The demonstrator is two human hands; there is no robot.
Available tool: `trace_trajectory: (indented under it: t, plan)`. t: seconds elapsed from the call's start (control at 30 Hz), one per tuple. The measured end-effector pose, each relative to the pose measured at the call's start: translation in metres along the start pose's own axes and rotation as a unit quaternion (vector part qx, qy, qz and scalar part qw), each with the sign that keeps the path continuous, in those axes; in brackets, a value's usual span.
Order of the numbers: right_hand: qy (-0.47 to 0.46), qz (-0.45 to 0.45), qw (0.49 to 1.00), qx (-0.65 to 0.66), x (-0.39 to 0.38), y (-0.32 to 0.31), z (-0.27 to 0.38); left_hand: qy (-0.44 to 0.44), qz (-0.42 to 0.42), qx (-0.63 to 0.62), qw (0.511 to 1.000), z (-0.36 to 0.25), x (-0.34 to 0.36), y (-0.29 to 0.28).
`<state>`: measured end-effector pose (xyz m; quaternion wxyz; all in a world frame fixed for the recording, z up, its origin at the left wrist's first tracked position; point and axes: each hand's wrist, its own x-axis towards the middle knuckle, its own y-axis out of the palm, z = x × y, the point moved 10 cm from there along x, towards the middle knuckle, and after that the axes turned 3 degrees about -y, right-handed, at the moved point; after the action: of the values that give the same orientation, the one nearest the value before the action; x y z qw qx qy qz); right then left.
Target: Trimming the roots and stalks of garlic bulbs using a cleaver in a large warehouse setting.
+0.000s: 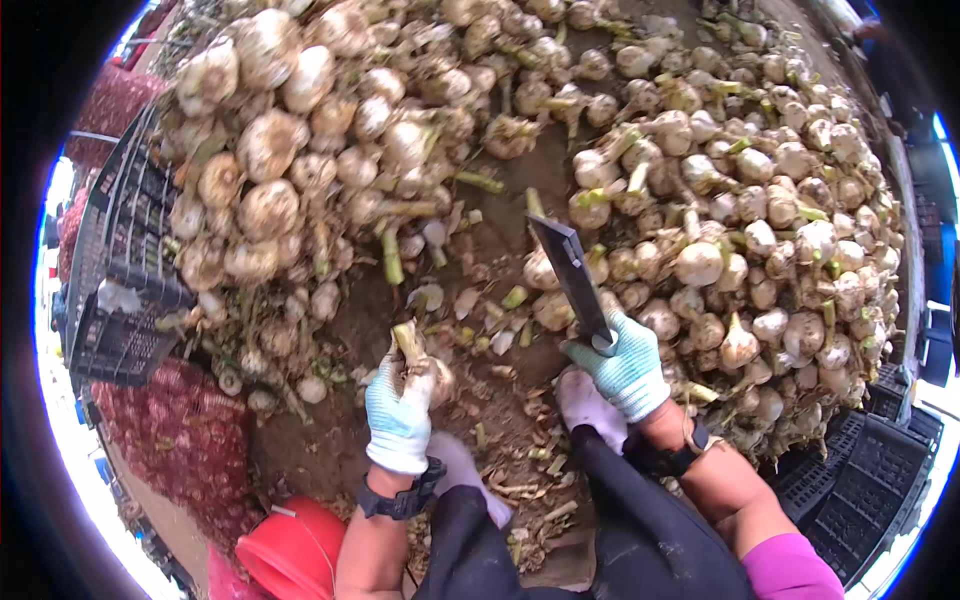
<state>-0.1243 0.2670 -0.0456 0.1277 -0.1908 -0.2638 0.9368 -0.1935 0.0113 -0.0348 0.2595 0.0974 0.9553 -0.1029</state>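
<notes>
My left hand (395, 415), in a pale blue and white work glove, is closed around a garlic bulb (441, 382) whose cut-looking green-white stem points up and away from me. In a matching glove, my right hand (628, 368) grips a broad dark-bladed knife (571, 272) by its handle. The blade slants up and to the left, apart from the bulb, over the near edge of the right-hand garlic heap (700, 265). Most of the knife's handle is hidden inside my fingers.
Another tall garlic heap (270, 145) rises at the left. Stem pieces and peelings (505, 385) litter the ground between my feet. A black crate (130, 235), a red mesh sack (175, 440) and a red bucket (300, 550) stand at left; black crates (865, 490) sit at lower right.
</notes>
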Motion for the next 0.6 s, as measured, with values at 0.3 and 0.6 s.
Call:
trace_trajectory:
  t: [0.3, 0.6]
  plan:
    - [0.158, -0.118, 0.937, 0.288, -0.004, -0.057, -0.055, 0.413, 0.176, 0.529, 0.721, -0.086, 0.056, 0.179]
    - [0.119, -0.062, 0.977, 0.168, 0.0, -0.066, -0.046, 0.292, 0.28, 0.667, 0.625, -0.027, 0.094, 0.226]
